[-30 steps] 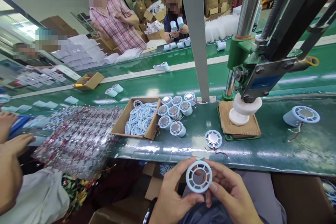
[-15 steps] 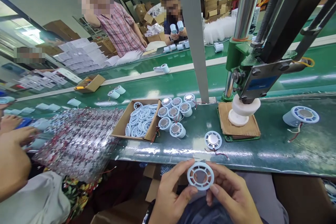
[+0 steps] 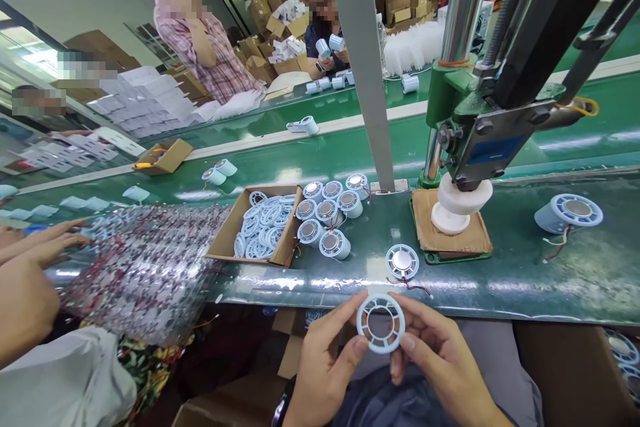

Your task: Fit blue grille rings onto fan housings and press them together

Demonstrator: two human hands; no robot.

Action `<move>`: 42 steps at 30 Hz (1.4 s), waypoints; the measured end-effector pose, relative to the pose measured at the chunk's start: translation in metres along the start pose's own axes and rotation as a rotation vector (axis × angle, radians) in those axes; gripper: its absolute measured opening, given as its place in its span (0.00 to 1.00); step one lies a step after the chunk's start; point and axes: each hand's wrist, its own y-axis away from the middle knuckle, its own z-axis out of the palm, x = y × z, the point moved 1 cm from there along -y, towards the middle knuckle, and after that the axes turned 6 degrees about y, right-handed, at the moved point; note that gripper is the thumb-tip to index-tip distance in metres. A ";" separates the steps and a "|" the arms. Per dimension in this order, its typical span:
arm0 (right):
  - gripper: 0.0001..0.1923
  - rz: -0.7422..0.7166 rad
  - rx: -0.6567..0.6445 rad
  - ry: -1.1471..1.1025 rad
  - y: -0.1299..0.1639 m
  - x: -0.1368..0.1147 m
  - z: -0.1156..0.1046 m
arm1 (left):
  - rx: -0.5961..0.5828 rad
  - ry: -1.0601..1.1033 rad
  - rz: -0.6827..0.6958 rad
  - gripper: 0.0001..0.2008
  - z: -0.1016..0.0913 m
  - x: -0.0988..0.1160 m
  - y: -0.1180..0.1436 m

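Observation:
Above my lap, my left hand and my right hand grip a light-blue spoked plastic ring from both sides, its face turned toward me. Thumbs press the near edge and fingertips sit behind it. Its middle looks greyish; I cannot tell whether a part is seated there. Just beyond, a similar ring with a silver round centre and thin wires lies on the green bench. Several light-blue cylinders with metal-centred tops stand to the left, beside a cardboard box of loose rings.
A green hand press has its white pad down over a cardboard-covered base. Another light-blue cylinder stands right of it. Left, a co-worker's hand is by a sheet of wired parts. Two people are across the bench.
Both hands keep hold of the ring, which is slightly higher in view. The bench scene has shifted a little left. Across the bench, a person's raised arm has come down.

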 end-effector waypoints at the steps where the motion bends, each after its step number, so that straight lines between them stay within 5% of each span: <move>1: 0.17 -0.001 0.006 -0.002 0.000 -0.001 0.001 | -0.028 0.041 -0.048 0.22 0.002 -0.001 0.002; 8: 0.19 0.018 -0.006 -0.085 0.000 0.001 0.002 | -0.020 0.434 -0.346 0.30 0.023 0.002 0.007; 14: 0.21 0.130 0.012 -0.226 -0.003 0.006 0.001 | 0.096 0.580 -0.375 0.28 0.031 0.009 0.000; 23: 0.25 0.208 0.068 -0.287 -0.001 0.004 0.004 | 0.069 0.485 -0.381 0.31 0.030 0.008 0.001; 30: 0.11 0.119 0.097 -0.162 0.001 0.007 0.005 | 0.045 0.147 -0.367 0.30 0.030 0.012 0.014; 34: 0.09 0.058 0.142 0.017 0.009 0.007 0.001 | -0.068 0.169 -0.378 0.41 0.034 0.016 0.014; 42: 0.09 0.097 0.051 -0.011 0.018 0.010 -0.002 | -0.108 0.393 -0.375 0.39 0.043 0.016 0.013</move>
